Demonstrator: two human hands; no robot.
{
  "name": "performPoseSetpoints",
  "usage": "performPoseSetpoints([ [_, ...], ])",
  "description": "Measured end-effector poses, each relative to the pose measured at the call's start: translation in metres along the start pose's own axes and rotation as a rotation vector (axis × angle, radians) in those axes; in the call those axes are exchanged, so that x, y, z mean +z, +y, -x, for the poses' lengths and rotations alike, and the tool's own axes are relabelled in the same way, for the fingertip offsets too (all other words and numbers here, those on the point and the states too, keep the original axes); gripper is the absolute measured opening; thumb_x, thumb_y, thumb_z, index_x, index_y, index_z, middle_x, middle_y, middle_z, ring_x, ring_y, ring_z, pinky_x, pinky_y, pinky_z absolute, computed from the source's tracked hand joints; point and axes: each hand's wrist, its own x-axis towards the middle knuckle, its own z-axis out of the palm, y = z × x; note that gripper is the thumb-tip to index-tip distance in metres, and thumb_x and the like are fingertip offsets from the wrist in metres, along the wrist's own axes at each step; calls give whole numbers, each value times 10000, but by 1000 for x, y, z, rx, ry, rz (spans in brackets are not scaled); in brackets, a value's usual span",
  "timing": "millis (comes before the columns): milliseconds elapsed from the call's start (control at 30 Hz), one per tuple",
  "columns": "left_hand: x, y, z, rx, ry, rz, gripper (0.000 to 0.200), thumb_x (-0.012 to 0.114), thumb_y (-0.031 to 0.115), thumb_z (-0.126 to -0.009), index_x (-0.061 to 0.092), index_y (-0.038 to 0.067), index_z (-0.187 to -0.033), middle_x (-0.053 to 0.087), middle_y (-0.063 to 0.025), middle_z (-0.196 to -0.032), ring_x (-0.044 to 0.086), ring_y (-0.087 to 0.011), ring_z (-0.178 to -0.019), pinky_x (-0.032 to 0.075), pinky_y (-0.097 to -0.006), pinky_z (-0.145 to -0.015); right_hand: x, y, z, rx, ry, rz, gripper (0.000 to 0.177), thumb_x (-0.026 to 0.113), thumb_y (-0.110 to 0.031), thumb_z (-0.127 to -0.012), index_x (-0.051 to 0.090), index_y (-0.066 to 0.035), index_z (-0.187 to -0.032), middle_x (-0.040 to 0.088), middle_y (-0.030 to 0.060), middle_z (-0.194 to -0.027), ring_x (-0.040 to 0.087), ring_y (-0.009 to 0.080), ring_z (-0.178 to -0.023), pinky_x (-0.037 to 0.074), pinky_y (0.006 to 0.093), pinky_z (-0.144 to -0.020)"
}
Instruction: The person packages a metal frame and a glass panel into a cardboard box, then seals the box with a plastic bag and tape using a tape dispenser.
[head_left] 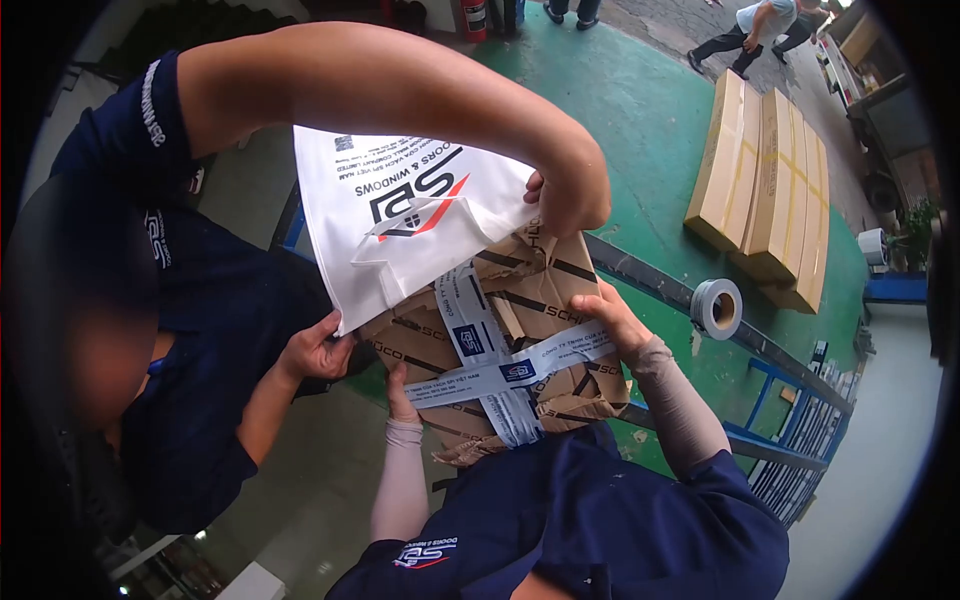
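Observation:
Between my hands is a package wrapped in brown printed paper point(560, 375), with crumpled folds and strips of white printed tape crossing over it. My left hand point(403, 395) grips its left edge, the thumb up against the side. At the upper right edge, my right hand point(612, 315) holds it with the fingers partly hidden. A white bag with a printed logo point(410, 215) touches the package's far end. A co-worker on the left holds that bag, one hand point(318, 350) at its lower corner and the other hand point(560, 200) at its opposite side.
A roll of tape point(717, 308) stands on the dark rail point(650, 275) to my right. Long cardboard boxes point(765, 190) lie on the green floor point(640, 130). A blue metal rack point(770, 400) with stacked profiles is at the right. People stand in the background.

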Motion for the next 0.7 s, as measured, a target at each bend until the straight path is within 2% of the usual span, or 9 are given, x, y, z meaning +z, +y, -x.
performPoseSetpoints([
  [33,-33,-23,4,92,8,10,318,508,146,-885,755,-54,-897,728,-154,-809,722,-269,-700,575,-347,-603,2,-3,0,29,-3,-15,737,660,-403,-881,422,-40,-1476,583,99,-1324,558,186,-1184,431,329,-1028],
  [133,-21,-22,-9,86,145,5,313,523,132,-860,737,-82,-937,727,-182,-847,729,-265,-739,588,-356,-640,-3,9,-5,-19,-8,-1,703,649,-382,-894,428,-45,-1469,587,97,-1314,565,179,-1164,445,322,-1006],
  [200,-9,-30,-25,171,122,117,321,506,157,-861,736,-51,-948,729,-172,-852,722,-260,-743,586,-346,-662,-1,4,-7,33,-14,-44,675,641,-374,-903,439,-45,-1457,595,94,-1301,575,172,-1138,460,318,-982],
  [267,45,-51,-56,345,109,453,345,488,192,-894,707,-45,-1015,722,-173,-905,707,-248,-798,574,-342,-706,4,1,-1,144,-20,-99,596,631,-356,-924,477,-52,-1414,618,77,-1250,603,153,-1064,499,309,-907],
  [333,105,-70,-77,515,89,828,372,470,228,-927,677,-39,-1083,716,-173,-959,692,-237,-854,562,-337,-750,5,14,-10,113,8,-106,556,637,-409,-924,532,-59,-1343,655,49,-1132,648,150,-901,534,293,-810],
  [367,126,-76,-79,567,76,963,388,461,246,-944,663,-36,-1117,713,-174,-986,684,-231,-881,556,-335,-771,7,15,-12,108,-9,-101,556,637,-409,-924,532,-59,-1343,655,49,-1132,648,150,-901,534,293,-810],
  [433,145,-90,-69,621,72,1104,420,443,281,-977,634,-30,-1185,707,-174,-1039,669,-219,-937,544,-330,-815,4,12,-13,147,-2,-116,589,644,-390,-927,497,-67,-1397,636,74,-1184,621,154,-1009,507,305,-878],
  [600,112,-133,-22,613,198,1159,512,397,370,-1060,561,-15,-1354,691,-175,-1174,632,-190,-1075,513,-319,-925,2,3,-16,145,-19,-42,616,664,-422,-922,504,-36,-1374,640,84,-1185,612,153,-1029,496,296,-896],
  [700,85,-147,-19,613,188,1082,571,370,423,-1110,517,-6,-1456,681,-176,-1254,609,-173,-1158,495,-312,-991,-7,15,-28,116,-89,-54,633,666,-468,-915,532,-22,-1342,641,90,-1191,607,176,-1060,480,304,-929],
])
